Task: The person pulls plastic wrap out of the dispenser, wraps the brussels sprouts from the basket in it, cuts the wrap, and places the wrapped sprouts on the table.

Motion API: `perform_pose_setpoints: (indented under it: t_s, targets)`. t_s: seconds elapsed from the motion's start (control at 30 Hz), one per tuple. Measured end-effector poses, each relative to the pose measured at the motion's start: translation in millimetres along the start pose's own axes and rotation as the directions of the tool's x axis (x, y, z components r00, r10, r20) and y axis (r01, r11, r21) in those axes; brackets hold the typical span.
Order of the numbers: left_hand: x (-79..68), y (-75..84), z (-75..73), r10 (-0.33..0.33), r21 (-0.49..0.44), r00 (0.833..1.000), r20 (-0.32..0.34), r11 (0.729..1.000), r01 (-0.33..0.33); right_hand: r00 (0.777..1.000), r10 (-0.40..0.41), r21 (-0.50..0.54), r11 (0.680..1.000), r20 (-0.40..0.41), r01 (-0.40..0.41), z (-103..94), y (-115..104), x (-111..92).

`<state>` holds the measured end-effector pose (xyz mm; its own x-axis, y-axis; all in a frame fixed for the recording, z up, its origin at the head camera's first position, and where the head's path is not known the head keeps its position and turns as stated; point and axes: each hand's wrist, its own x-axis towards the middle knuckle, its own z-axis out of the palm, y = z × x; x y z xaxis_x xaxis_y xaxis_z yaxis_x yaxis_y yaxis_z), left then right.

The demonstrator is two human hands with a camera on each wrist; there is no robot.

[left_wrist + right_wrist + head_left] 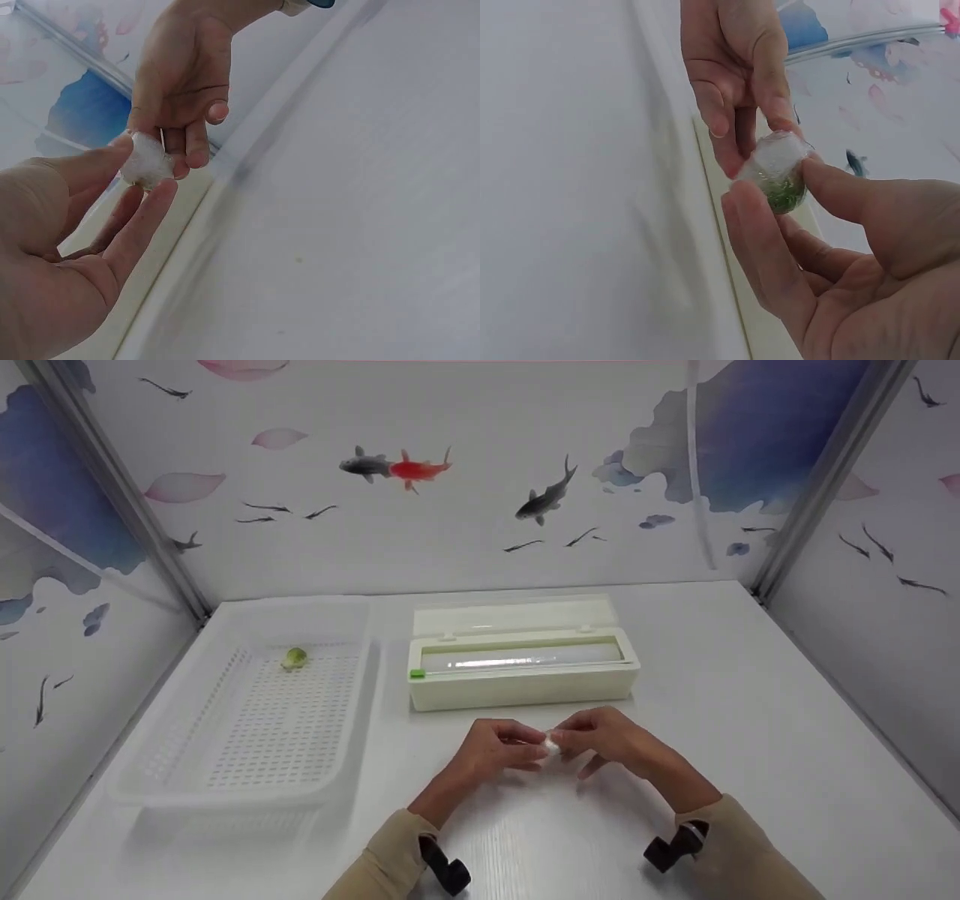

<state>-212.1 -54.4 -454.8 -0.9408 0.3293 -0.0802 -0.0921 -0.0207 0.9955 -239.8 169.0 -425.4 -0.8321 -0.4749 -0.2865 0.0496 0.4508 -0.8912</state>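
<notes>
A small green Brussels sprout wrapped in clear plastic wrap (781, 176) is between both hands, over the table in front of the wrap box. My left hand (491, 750) pinches it from the left with thumb and fingers. From the other side my right hand (615, 741) pinches it too, thumb and fingertips right at the film. White, bunched film covers the side seen in the left wrist view, while the green shows through lower down in the right wrist view. In the head view, fingers hide most of the bundle.
Just beyond the hands stands a cream plastic wrap dispenser (525, 690), its clear lid (517, 616) raised and a roll of film inside. At left is a white perforated basket (349, 735) holding one Brussels sprout (295, 658). Printed panels (465, 532) enclose the table.
</notes>
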Motion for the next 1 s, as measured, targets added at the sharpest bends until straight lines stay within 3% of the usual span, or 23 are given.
perform_pose_setpoints:
  t_s: [0.13,0.33,0.43,0.6,0.77,0.87,1.0]
  targets:
    - [7.1,6.4,8.2,0.023,-0.051,1.0,0.01,0.998,-0.022,0.991,-0.011,0.004,1.0,-0.137,0.012,-3.7,0,-6]
    - [20.2,8.1,25.7,0.025,-0.085,1.0,0.012,0.996,-0.024,0.952,-0.024,-0.038,0.999,-0.305,0.013,-4.3,-2,-18]
    - [26.6,7.3,32.1,0.029,-0.108,0.999,0.039,0.994,-0.025,0.953,-0.044,-0.064,0.998,-0.3,0.026,-10.8,1,-23]
    - [36.4,6.3,40.4,0.02,-0.167,0.996,0.092,0.986,-0.005,0.971,-0.074,-0.037,0.997,-0.227,0.068,-31.5,12,-32]
    - [43.9,4.6,52.1,0.011,-0.15,0.994,0.109,0.989,0.006,0.974,-0.134,-0.042,0.991,-0.184,0.129,-44.5,26,-38]
    - [47.3,5.8,60.4,0.017,-0.106,0.995,0.102,0.994,-0.006,0.959,-0.174,-0.092,0.983,-0.225,0.157,-46.5,33,-44]
    - [51.8,8.5,69.6,0.034,-0.057,0.995,0.089,0.998,-0.029,0.911,-0.193,-0.17,0.976,-0.365,0.139,-45.7,36,-50]
